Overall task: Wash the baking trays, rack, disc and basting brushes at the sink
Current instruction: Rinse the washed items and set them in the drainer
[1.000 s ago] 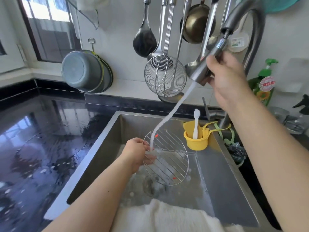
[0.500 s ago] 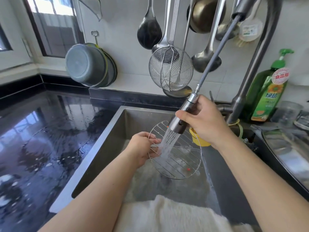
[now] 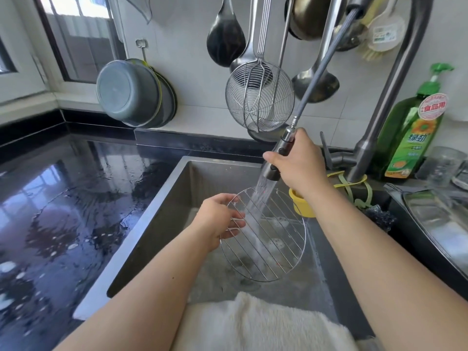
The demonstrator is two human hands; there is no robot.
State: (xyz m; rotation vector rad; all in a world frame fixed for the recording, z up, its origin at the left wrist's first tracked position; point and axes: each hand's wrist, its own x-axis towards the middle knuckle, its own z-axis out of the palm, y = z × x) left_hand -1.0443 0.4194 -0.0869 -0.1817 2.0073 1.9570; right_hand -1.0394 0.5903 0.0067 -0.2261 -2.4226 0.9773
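Head view: left hand (image 3: 219,219) grips the tilted rack (image 3: 268,239) by its left rim; right hand (image 3: 298,165) grips the sprayer (image 3: 274,165) just above it.

We hold the round wire rack (image 3: 263,234) tilted over the steel sink (image 3: 162,214), our left hand (image 3: 217,219) gripping its left rim. Our right hand (image 3: 298,163) grips the grey pull-out spray head (image 3: 274,168), its hose (image 3: 321,64) drawn down from the tap, and water streams onto the rack's upper wires. A white fluffy cloth (image 3: 253,325) lies over the sink's near edge.
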